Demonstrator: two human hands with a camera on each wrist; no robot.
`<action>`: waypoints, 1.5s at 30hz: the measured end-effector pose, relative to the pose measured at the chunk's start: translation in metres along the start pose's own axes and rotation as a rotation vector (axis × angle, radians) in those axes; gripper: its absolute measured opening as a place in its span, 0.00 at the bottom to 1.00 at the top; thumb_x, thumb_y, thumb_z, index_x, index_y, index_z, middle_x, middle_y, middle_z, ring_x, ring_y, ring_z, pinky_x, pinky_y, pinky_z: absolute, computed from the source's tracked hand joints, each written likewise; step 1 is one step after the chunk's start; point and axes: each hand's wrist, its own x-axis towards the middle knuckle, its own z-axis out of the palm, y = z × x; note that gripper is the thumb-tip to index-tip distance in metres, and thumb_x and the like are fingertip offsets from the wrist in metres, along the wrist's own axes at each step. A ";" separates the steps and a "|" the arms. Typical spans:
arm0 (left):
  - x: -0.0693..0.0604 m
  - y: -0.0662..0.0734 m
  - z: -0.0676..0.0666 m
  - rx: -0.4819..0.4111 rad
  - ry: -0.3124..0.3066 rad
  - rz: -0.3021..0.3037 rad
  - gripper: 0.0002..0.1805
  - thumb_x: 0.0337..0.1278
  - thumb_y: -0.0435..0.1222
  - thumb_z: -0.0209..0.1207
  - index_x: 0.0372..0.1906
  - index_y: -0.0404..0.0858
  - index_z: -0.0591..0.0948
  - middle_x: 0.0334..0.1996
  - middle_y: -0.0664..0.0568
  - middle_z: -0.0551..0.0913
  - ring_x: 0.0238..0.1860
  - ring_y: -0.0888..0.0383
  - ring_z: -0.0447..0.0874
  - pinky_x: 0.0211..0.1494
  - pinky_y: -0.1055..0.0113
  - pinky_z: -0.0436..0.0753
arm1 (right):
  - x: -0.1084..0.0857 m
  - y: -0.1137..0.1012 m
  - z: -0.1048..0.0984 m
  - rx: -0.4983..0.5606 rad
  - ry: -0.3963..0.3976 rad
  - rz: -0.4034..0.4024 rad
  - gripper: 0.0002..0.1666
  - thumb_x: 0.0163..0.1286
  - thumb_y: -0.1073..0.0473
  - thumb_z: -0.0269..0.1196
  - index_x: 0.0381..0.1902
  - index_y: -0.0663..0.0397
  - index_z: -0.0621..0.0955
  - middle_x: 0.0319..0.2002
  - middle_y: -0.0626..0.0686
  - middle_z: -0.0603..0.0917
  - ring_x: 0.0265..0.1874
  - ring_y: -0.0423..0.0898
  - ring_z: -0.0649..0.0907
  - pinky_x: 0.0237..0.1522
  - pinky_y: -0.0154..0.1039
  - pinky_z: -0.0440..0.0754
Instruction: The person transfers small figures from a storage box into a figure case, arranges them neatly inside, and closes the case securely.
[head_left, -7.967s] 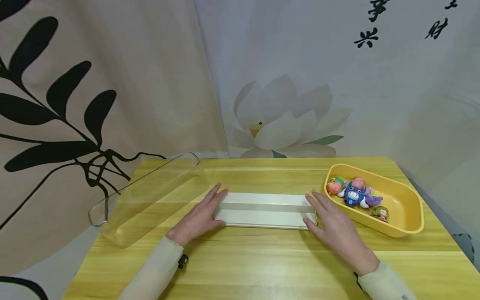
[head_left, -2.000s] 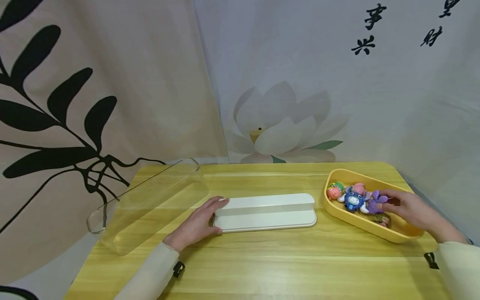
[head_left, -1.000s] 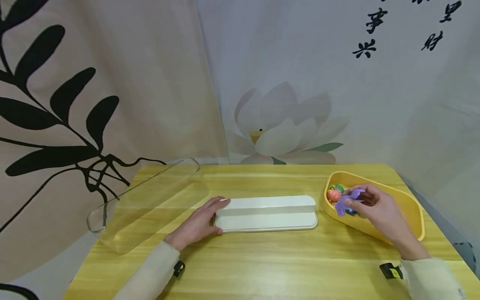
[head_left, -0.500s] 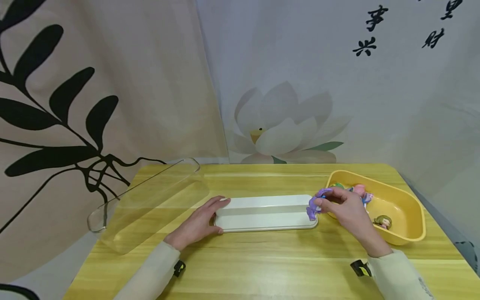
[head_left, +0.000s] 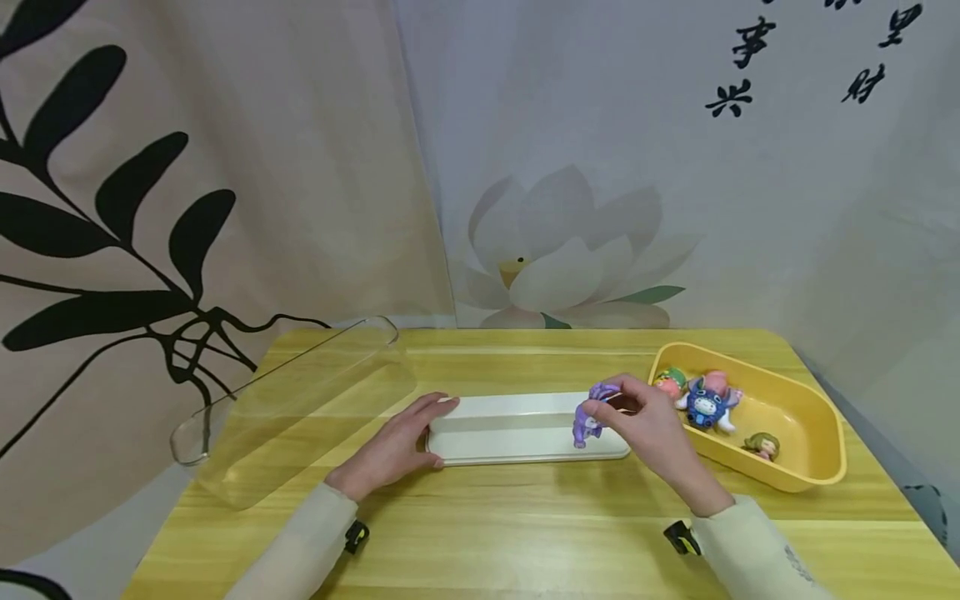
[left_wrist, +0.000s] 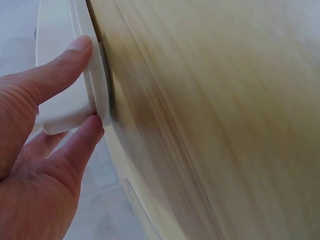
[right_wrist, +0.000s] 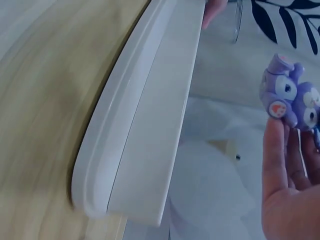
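A white stepped base (head_left: 510, 447), long and low, lies on the table in the head view. My left hand (head_left: 393, 450) grips its left end; the left wrist view shows the thumb (left_wrist: 65, 67) along one edge and fingers at the end. Between thumb and fingers, my right hand (head_left: 656, 425) pinches a small purple figurine (head_left: 585, 427) over the base's right part. In the right wrist view the figurine (right_wrist: 285, 92) has big eyes and a pink paw pad, and is held apart from the base (right_wrist: 155, 130).
To the right stands a yellow tray (head_left: 813, 446) holding a blue figurine (head_left: 707, 408), a green-haired figurine (head_left: 763, 445) and pinkish ones at its left end. A clear plastic cover (head_left: 300, 417) lies at the left, overhanging the table (head_left: 480, 533) edge.
Earlier both hands were at the base's ends. My right hand then reached into the tray, took the purple figurine and carried it left over the base. The left hand stays at the base's left end.
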 end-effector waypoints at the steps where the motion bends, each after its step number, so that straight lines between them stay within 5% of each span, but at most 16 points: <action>1: 0.000 0.000 0.000 -0.001 -0.001 -0.002 0.49 0.50 0.31 0.78 0.78 0.41 0.67 0.76 0.45 0.66 0.68 0.46 0.73 0.66 0.50 0.81 | 0.001 -0.002 0.004 0.009 -0.008 0.003 0.14 0.69 0.52 0.73 0.44 0.55 0.85 0.37 0.52 0.87 0.37 0.46 0.86 0.36 0.35 0.87; 11: 0.001 0.001 -0.002 -0.019 -0.020 -0.049 0.49 0.49 0.30 0.78 0.78 0.42 0.68 0.76 0.41 0.66 0.71 0.42 0.71 0.70 0.47 0.77 | 0.008 -0.010 0.042 0.085 -0.078 0.020 0.15 0.66 0.49 0.74 0.40 0.53 0.86 0.33 0.49 0.90 0.31 0.44 0.89 0.38 0.46 0.91; 25: 0.000 -0.002 -0.002 -0.052 -0.015 -0.090 0.48 0.49 0.30 0.78 0.77 0.44 0.70 0.78 0.41 0.64 0.72 0.41 0.71 0.70 0.46 0.78 | 0.019 -0.028 0.092 0.059 -0.143 -0.104 0.12 0.67 0.48 0.74 0.41 0.47 0.85 0.37 0.44 0.88 0.36 0.41 0.89 0.36 0.36 0.89; 30: 0.000 -0.001 -0.002 -0.064 -0.025 -0.083 0.48 0.50 0.29 0.77 0.78 0.44 0.69 0.78 0.39 0.62 0.73 0.38 0.68 0.71 0.44 0.76 | 0.022 -0.031 0.113 -0.012 -0.165 -0.111 0.13 0.67 0.46 0.73 0.38 0.46 0.84 0.36 0.41 0.86 0.34 0.39 0.88 0.35 0.33 0.89; 45: -0.001 -0.002 -0.003 -0.030 -0.027 -0.019 0.47 0.52 0.30 0.76 0.78 0.41 0.68 0.77 0.35 0.63 0.73 0.35 0.67 0.71 0.41 0.74 | 0.031 -0.032 0.149 -0.327 -0.161 -0.343 0.09 0.70 0.50 0.72 0.35 0.49 0.86 0.31 0.41 0.85 0.28 0.34 0.81 0.31 0.28 0.81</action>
